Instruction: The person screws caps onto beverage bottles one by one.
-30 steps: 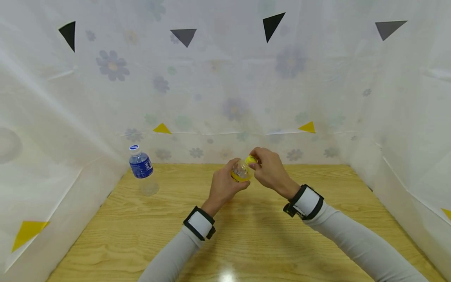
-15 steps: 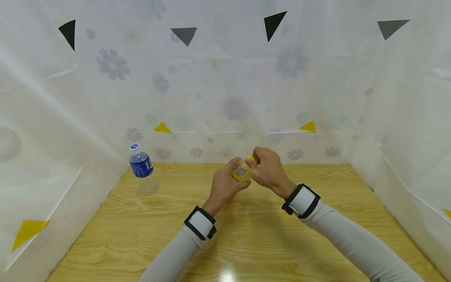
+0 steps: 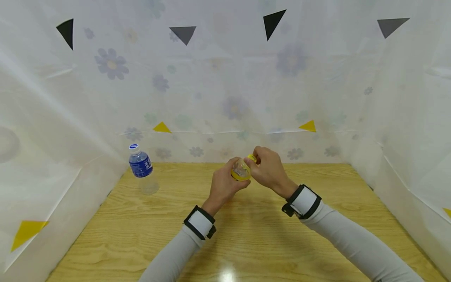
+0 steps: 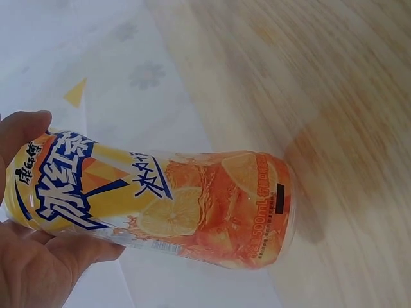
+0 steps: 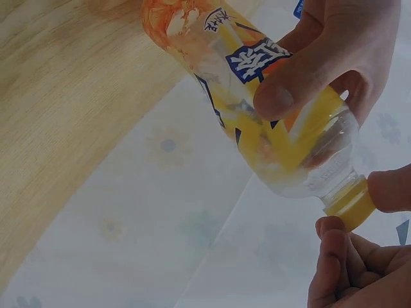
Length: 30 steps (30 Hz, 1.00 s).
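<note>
In the middle of the table, my left hand (image 3: 222, 182) grips a clear plastic drink bottle (image 4: 160, 199) round its upper body, thumb on one side and fingers on the other. Its label is yellow and orange with oranges and ice printed on it. The base is close over the wooden surface in the left wrist view. My right hand (image 3: 270, 170) pinches the yellow cap (image 5: 352, 204) between thumb and fingers, and the cap sits at the bottle's neck. Below the cap the clear shoulder shows, while part of the label is hidden behind the left fingers.
A second bottle (image 3: 141, 166) with a blue label and white cap stands upright at the back left of the wooden table (image 3: 141, 235). White flowered sheeting (image 3: 225, 94) with black, grey and yellow triangles encloses the back and both sides.
My right hand has turned about the yellow cap, its thumb swinging further left over it, so less of the cap shows. My left hand and the bottle stay nearly in place.
</note>
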Each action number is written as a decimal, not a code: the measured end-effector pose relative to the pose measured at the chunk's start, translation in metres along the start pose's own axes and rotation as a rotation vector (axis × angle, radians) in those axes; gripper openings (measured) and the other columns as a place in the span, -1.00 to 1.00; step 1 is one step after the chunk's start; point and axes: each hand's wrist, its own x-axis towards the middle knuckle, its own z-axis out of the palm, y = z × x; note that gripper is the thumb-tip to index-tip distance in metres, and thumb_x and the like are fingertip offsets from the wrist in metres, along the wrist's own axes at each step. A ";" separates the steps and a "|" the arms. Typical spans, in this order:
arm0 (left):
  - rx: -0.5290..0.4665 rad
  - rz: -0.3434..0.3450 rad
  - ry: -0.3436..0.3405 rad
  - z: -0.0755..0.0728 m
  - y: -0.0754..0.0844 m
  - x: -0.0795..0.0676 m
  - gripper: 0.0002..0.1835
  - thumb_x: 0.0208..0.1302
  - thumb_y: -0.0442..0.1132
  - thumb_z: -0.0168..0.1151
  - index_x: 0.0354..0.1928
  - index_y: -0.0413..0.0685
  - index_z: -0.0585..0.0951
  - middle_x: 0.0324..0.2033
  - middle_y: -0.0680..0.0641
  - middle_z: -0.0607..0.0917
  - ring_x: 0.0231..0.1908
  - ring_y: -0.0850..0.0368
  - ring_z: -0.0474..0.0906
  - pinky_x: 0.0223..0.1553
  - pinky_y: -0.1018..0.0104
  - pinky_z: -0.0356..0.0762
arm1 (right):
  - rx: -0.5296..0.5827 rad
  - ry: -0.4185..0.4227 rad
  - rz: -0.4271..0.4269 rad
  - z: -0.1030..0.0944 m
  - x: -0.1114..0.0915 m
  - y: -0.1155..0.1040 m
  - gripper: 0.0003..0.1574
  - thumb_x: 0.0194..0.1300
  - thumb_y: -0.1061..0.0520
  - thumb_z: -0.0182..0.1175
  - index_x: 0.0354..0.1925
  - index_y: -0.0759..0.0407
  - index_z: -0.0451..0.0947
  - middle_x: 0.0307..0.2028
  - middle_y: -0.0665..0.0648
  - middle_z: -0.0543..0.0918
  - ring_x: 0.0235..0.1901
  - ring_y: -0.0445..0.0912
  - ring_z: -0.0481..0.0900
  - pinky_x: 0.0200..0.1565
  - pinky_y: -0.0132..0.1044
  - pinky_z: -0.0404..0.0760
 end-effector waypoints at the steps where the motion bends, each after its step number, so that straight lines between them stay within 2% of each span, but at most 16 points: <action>1: -0.002 0.000 -0.001 0.000 0.000 0.000 -0.22 0.06 -0.09 0.58 0.35 0.00 0.48 -0.12 -0.13 0.76 -0.24 0.04 0.72 -0.30 0.26 0.65 | 0.000 -0.011 0.010 -0.001 0.000 -0.001 -0.73 0.41 0.11 0.26 -0.39 0.22 0.46 -0.51 0.12 0.45 -0.55 -0.07 0.32 -0.43 -0.21 0.32; 6: 0.009 -0.010 -0.005 -0.002 0.001 0.000 -0.21 0.05 -0.07 0.59 0.35 0.00 0.49 -0.11 -0.12 0.77 -0.23 0.04 0.73 -0.29 0.26 0.67 | -0.028 -0.078 0.043 -0.006 -0.002 -0.004 -0.71 0.45 0.04 0.22 -0.21 0.29 0.55 -0.39 0.18 0.57 -0.45 -0.02 0.47 -0.37 -0.15 0.46; 10: 0.027 -0.013 -0.006 -0.003 0.003 0.001 -0.22 0.06 -0.06 0.59 0.35 0.01 0.50 -0.09 -0.12 0.77 -0.21 0.02 0.74 -0.26 0.22 0.69 | -0.053 -0.128 0.049 -0.011 -0.002 -0.007 -0.47 0.45 -0.03 0.24 0.10 0.40 0.52 -0.16 0.32 0.66 -0.21 0.12 0.61 -0.19 0.00 0.61; 13: 0.031 -0.015 -0.011 -0.004 0.003 0.001 -0.21 0.05 -0.06 0.59 0.35 0.01 0.49 -0.07 -0.14 0.77 -0.19 0.00 0.75 -0.23 0.17 0.71 | -0.047 -0.159 0.047 -0.017 -0.004 -0.009 -0.33 0.42 0.01 0.28 0.29 0.40 0.42 -0.01 0.39 0.66 -0.03 0.24 0.62 -0.04 0.13 0.61; 15: 0.028 -0.018 -0.015 -0.004 0.002 0.001 -0.20 0.05 -0.07 0.60 0.36 0.00 0.49 -0.05 -0.16 0.77 -0.18 -0.01 0.75 -0.23 0.16 0.71 | -0.036 -0.176 0.037 -0.020 -0.004 -0.011 -0.34 0.41 0.10 0.28 0.34 0.36 0.39 0.05 0.40 0.65 0.02 0.26 0.61 0.02 0.18 0.59; 18: 0.027 -0.019 -0.019 -0.003 0.001 0.001 -0.19 0.05 -0.07 0.59 0.36 0.00 0.48 -0.04 -0.17 0.76 -0.18 -0.01 0.75 -0.24 0.18 0.70 | -0.022 -0.182 0.010 -0.020 -0.004 -0.012 -0.42 0.40 0.24 0.24 0.34 0.30 0.43 0.04 0.35 0.67 0.03 0.25 0.62 0.02 0.17 0.60; 21: 0.028 -0.015 -0.018 -0.003 0.001 0.001 -0.20 0.06 -0.06 0.59 0.36 0.01 0.48 -0.04 -0.17 0.76 -0.19 0.00 0.74 -0.25 0.20 0.69 | -0.025 -0.163 -0.021 -0.017 -0.004 -0.012 -0.52 0.40 0.33 0.19 0.26 0.30 0.52 -0.02 0.31 0.70 -0.04 0.20 0.64 -0.06 0.09 0.65; 25: 0.026 0.008 -0.011 -0.002 0.000 0.002 -0.21 0.05 -0.07 0.59 0.35 -0.01 0.49 -0.04 -0.18 0.76 -0.17 0.00 0.74 -0.22 0.16 0.70 | -0.032 -0.118 -0.034 -0.013 -0.005 -0.012 -0.63 0.37 0.39 0.16 0.13 0.33 0.59 -0.06 0.31 0.70 -0.08 0.19 0.64 -0.12 0.05 0.68; 30: 0.018 0.023 -0.004 -0.001 0.000 0.002 -0.22 0.05 -0.08 0.60 0.34 -0.04 0.50 -0.04 -0.20 0.76 -0.17 -0.02 0.74 -0.21 0.14 0.71 | -0.031 -0.090 -0.039 -0.010 -0.005 -0.010 -0.64 0.33 0.42 0.17 0.09 0.34 0.59 -0.07 0.32 0.69 -0.07 0.20 0.63 -0.10 0.05 0.68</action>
